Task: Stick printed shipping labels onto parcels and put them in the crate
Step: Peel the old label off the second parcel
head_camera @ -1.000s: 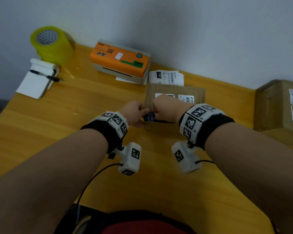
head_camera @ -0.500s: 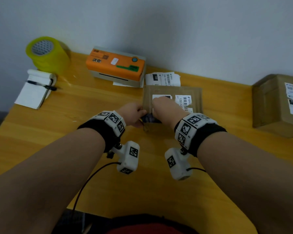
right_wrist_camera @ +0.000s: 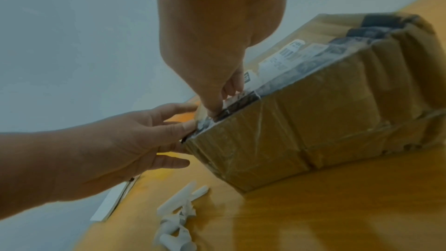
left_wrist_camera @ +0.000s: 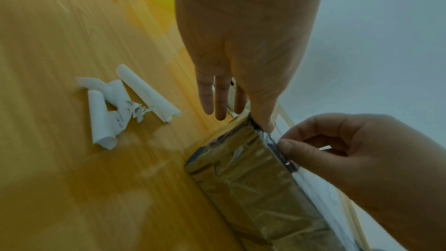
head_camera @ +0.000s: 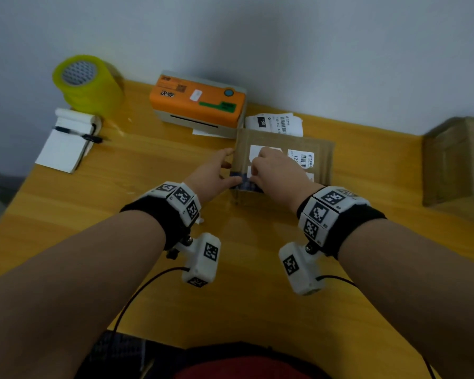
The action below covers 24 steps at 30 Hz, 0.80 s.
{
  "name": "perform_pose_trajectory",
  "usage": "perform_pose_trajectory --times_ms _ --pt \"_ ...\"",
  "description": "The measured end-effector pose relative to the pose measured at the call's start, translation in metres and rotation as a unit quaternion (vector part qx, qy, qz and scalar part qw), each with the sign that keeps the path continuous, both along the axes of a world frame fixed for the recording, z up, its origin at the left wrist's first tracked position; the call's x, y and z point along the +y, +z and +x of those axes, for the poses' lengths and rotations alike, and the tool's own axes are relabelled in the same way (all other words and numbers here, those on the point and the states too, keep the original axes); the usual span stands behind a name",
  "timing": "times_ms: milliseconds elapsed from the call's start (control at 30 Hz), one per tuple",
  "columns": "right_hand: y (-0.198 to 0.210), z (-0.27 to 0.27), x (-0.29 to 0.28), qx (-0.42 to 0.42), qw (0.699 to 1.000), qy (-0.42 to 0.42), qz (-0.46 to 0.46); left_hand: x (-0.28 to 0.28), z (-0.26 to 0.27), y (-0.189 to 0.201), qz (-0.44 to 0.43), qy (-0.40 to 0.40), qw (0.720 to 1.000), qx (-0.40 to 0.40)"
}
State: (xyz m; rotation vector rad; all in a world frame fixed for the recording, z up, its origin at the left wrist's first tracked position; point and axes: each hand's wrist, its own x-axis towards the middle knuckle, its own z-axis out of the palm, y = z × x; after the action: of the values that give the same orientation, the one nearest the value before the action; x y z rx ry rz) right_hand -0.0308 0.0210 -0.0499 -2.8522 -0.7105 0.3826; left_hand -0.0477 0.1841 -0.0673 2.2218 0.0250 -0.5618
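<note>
A brown taped cardboard parcel lies on the yellow wooden table, also seen in the wrist views. A white shipping label lies on its top. My right hand is over the top near the front edge, and its thumb and fingers pinch the label's edge. My left hand sits at the parcel's left front corner with straight fingers, the thumb pressing on the corner. A second barcode label is stuck further right on the top.
An orange label printer stands behind the parcel, with loose printed labels beside it. A yellow tape roll and a notepad with pen are far left. Another labelled box stands right. Curled white backing scraps lie left of the parcel.
My left hand has opened and slid from beside the right hand to the parcel's left corner. The right hand stays at the label's front edge.
</note>
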Motion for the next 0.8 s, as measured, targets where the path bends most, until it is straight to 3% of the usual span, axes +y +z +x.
perform_pose_trajectory --times_ms 167,467,800 --pt "-0.002 -0.001 0.003 -0.021 0.998 0.047 -0.033 0.0 -0.005 -0.003 0.022 -0.031 0.999 -0.015" --pt "0.01 0.012 0.016 0.044 0.997 0.01 -0.056 0.007 0.007 0.002 0.062 -0.049 0.997 -0.02" --pt "0.009 0.016 0.026 0.064 0.995 0.009 -0.081 0.004 0.007 0.007 0.097 -0.082 0.992 -0.028"
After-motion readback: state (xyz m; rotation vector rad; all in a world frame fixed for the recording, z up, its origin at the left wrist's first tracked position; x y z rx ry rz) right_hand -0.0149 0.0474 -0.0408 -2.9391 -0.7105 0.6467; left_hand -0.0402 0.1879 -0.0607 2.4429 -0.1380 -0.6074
